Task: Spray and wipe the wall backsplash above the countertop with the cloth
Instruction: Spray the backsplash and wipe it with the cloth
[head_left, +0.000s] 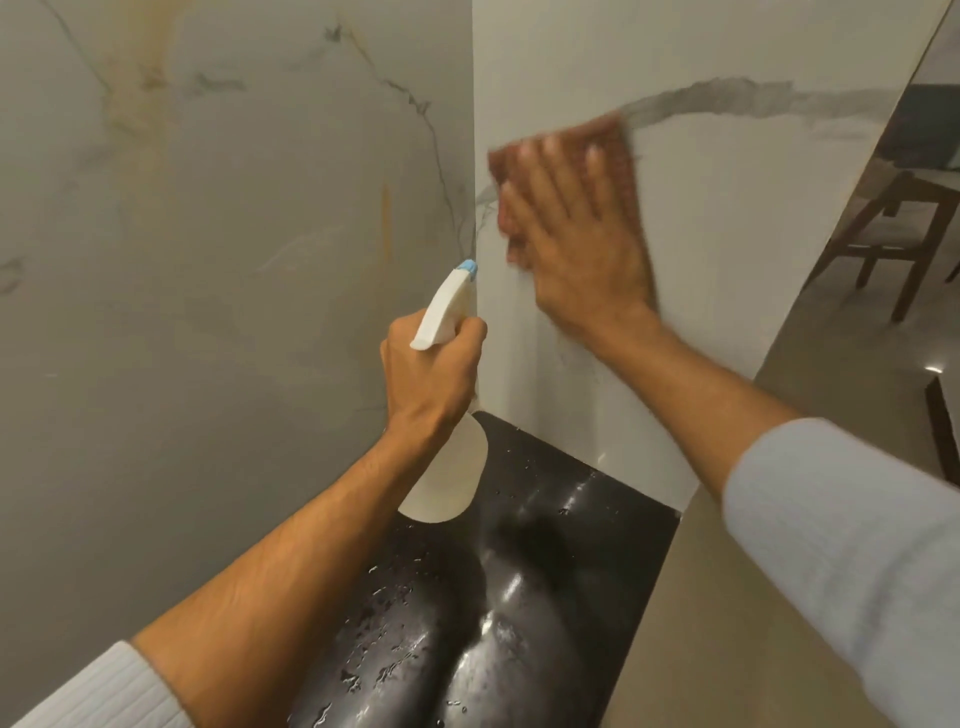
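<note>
My right hand (587, 249) pressed the cloth (615, 150) to the wall (727, 208), fingers (545, 171) straight; my left hand (431, 374) gripped the spray bottle (448, 304). Hazard: unpinched cloth could drop onto the tabletop (597, 519).

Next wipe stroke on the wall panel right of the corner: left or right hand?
Right. The right hand presses the cloth flat on that panel; the left hand grips the spray bottle and has no cloth.
</note>
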